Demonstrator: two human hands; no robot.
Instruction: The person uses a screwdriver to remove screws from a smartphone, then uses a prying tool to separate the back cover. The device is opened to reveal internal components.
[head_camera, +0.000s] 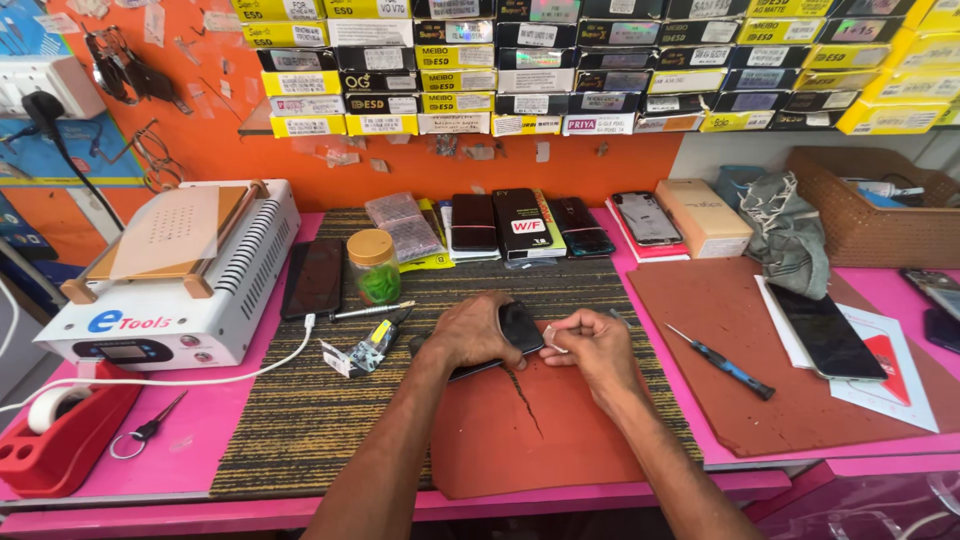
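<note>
My left hand (470, 333) grips a black phone (522, 328) lying on a cracked red-brown mat (530, 430). Right beside the phone's right edge, my right hand (590, 345) pinches a small pale sticker tab (555, 338) between thumb and fingers. A dark tool tip shows just past my right fingers. Both forearms reach in from the bottom edge.
White heating machine (175, 275) at left, red tape dispenser (60, 440), tweezers (150, 428), jar with wooden lid (373, 265), several phones (520, 225) at the back. Blue-handled screwdriver (728, 363) and a phone (825, 333) on the right mat; wicker basket (870, 210) far right.
</note>
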